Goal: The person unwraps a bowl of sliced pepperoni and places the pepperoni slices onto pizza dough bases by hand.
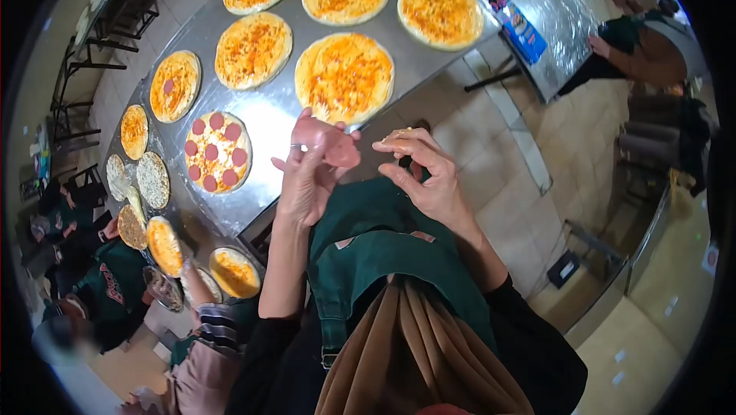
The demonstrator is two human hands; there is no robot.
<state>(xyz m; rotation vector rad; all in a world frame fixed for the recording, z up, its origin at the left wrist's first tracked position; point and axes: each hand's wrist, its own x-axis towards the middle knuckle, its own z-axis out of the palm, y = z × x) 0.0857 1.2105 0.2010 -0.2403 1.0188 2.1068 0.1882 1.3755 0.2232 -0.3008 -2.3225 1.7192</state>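
My left hand [303, 177] is closed around a stack of pink sausage slices [342, 148], held up over the front edge of the steel table [270, 120]. To the right of it my right hand [429, 168] is raised with thumb and fingers apart, and I see nothing between them. A pizza topped with several sausage slices [218, 153] lies left of my left hand. Just beyond my hands is a pizza with orange-yellow topping [344, 78] and no slices. One lone slice [168, 86] sits on a pizza farther left.
Several more cheese-topped pizzas [254, 49] cover the table's far part. At lower left, a co-worker's hand [198, 285] touches a small pizza [164, 245]; another person in a green apron [107, 285] is beside them. At right, a plastic-covered table [556, 24] holds a blue packet [524, 34].
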